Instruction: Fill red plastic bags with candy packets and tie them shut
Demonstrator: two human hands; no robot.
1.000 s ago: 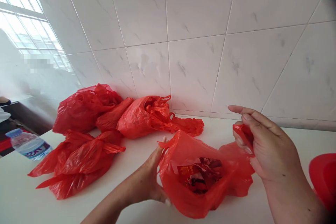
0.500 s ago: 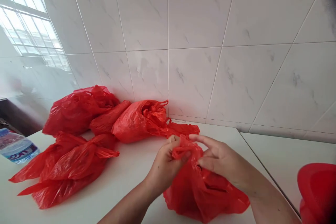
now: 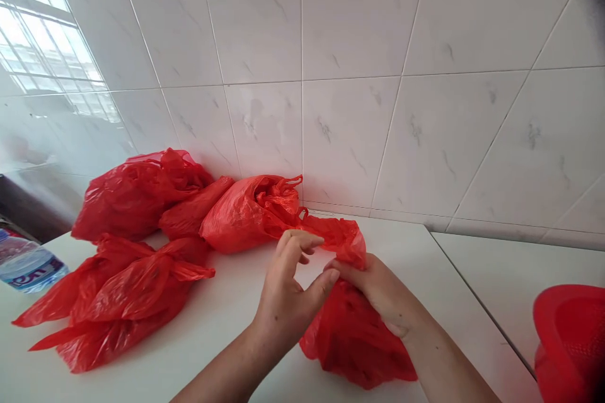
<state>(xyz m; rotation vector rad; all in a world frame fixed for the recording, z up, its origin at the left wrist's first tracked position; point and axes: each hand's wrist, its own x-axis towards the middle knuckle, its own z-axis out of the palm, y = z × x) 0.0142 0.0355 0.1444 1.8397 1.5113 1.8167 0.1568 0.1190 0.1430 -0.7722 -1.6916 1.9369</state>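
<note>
My right hand [image 3: 373, 283] is closed around the gathered neck of a red plastic bag [image 3: 357, 337], which rests on the white table with its loose top sticking up above my fist. Dark shapes show faintly through the thin plastic; what they are I cannot make out. Just left of the neck, my left hand [image 3: 290, 286] is open, thumb and fingers apart, holding nothing. Behind my hands lies a full red bag [image 3: 246, 214] against the wall. A tied red bag [image 3: 132, 302] with pointed ends sits to the left.
A larger red bag [image 3: 137, 192] slumps at the back left. At the far left lies a clear plastic bottle [image 3: 31, 264] with a blue label. A red plastic container [image 3: 562, 340] stands at the right edge. The tiled wall [image 3: 350, 138] bounds the white table [image 3: 236, 315].
My left hand has let go of the bag's top and opened. The right hand has closed round the neck, now gathered tighter. The view has shifted slightly.
</note>
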